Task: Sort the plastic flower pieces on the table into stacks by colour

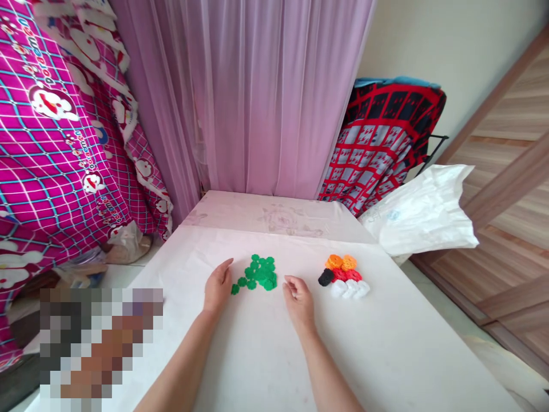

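Observation:
A cluster of small green scalloped round pieces (261, 272), apparently crocheted, lies on the white table between my hands. Some overlap in a heap, while a few trail off toward the lower left. My left hand (218, 286) rests just left of them, fingers extended and holding nothing. On the right side, my right hand (299, 297) is loosely curled with a gap between thumb and fingers, and no object shows in it. Further right sit small stacks of similar pieces: orange (334, 262), red (353, 275), black (326, 277) and white (350, 289).
The white table (257, 355) has a flower-printed cover at its far end. Behind it hangs a pink curtain (274, 97). A white bag (420, 212) stands by the right edge. Magenta patterned cloth (55, 131) drapes at left, near a blurred-out area at lower left.

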### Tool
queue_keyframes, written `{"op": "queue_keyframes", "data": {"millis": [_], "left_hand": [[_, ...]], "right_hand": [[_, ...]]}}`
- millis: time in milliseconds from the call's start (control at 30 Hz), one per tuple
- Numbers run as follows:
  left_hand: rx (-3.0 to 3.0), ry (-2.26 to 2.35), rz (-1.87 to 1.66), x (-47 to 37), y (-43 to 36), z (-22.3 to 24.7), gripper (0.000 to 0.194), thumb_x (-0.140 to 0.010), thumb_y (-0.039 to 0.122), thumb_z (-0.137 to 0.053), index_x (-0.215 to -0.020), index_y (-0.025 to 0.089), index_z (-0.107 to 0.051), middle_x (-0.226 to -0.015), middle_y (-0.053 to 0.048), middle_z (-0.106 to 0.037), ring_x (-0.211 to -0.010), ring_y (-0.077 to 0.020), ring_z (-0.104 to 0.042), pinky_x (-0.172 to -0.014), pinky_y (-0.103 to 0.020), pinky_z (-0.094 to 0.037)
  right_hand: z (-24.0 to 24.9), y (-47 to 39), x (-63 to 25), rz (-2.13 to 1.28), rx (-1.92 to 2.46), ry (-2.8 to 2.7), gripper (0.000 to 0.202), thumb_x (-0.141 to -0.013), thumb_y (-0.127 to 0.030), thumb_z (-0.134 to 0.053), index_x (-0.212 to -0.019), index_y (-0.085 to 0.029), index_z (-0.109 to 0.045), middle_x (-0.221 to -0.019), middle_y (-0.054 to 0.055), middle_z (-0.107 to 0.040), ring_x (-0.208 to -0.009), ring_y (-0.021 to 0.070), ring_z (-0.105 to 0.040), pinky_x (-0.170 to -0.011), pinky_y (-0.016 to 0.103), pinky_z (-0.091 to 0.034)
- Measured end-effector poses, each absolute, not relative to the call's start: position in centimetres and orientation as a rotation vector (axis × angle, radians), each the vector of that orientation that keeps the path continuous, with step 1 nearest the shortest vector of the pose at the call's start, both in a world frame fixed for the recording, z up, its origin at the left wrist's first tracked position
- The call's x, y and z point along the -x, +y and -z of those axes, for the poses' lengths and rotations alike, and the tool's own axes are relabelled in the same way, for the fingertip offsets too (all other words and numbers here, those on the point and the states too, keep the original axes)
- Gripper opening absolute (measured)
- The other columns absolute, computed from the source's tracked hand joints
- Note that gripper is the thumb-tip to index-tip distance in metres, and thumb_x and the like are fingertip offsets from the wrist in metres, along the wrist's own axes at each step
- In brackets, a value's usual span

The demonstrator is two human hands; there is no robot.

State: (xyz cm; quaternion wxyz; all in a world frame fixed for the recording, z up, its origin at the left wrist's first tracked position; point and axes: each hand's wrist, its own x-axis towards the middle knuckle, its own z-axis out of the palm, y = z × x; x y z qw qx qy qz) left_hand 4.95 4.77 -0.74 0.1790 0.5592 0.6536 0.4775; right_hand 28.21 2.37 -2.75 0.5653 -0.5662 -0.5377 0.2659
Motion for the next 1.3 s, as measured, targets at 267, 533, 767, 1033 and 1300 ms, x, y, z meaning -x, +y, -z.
{"op": "queue_keyframes", "data": {"millis": [267,533,767,1033,1300], "left_hand": [[-1.160,1.677,-1.574,-4.6,5.0,0.6,0.036,-0.082,0.037,-0.054,-0.110,0.019,-0.067,-0.117,-0.009,-0.070,-0.108,-0.0222,-0.065,-0.098,-0.039,-0.048],[-1.106,1.637,-1.556,-4.8,4.8,-0.1,0.042,-0.081,0.047,-0.057,-0.111,0.020,-0.066,-0.119,-0.010,-0.068,-0.104,-0.0216,-0.064,-0.093,-0.037,-0.050],[-1.127,1.659,-1.509,-4.9,4.5,-0.7,0.045,-0.079,0.050,-0.057,-0.112,0.020,-0.066,-0.118,-0.010,-0.069,-0.104,-0.0221,-0.065,-0.091,-0.036,-0.051],[-1.168,1.680,-1.495,-5.0,4.3,-0.9,0.045,-0.080,0.050,-0.057,-0.112,0.021,-0.066,-0.117,-0.010,-0.069,-0.100,-0.0214,-0.066,-0.087,-0.035,-0.053],[-1.149,1.670,-1.479,-5.0,4.3,-0.9,0.044,-0.081,0.049,-0.055,-0.113,0.020,-0.065,-0.120,-0.010,-0.068,-0.102,-0.0215,-0.065,-0.091,-0.036,-0.051]], "right_hand": [[-0.2,4.0,-25.7,-0.141,1.685,-1.794,0.023,-0.077,-0.030,-0.067,-0.099,-0.022,-0.071,-0.098,0.007,-0.067,-0.095,0.0228,-0.060,-0.086,0.035,-0.044],[-0.4,4.3,-25.6,-0.220,1.719,-1.779,0.011,-0.075,-0.023,-0.067,-0.085,-0.022,-0.066,-0.092,0.003,-0.067,-0.092,0.0211,-0.059,-0.082,0.033,-0.040],[-0.6,4.1,-25.5,-0.243,1.720,-1.786,0.021,-0.076,-0.026,-0.067,-0.096,-0.022,-0.066,-0.099,0.005,-0.066,-0.097,0.0227,-0.058,-0.085,0.035,-0.039],[0.3,4.4,-26.0,-0.280,1.571,-1.686,0.010,-0.076,-0.025,-0.064,-0.086,-0.022,-0.064,-0.091,0.004,-0.066,-0.090,0.0205,-0.059,-0.083,0.033,-0.043],[0.8,4.8,-28.9,-0.048,1.740,-1.642,0.015,-0.079,-0.028,-0.061,-0.091,-0.022,-0.069,-0.098,0.007,-0.066,-0.092,0.0232,-0.056,-0.082,0.036,-0.041]]}}
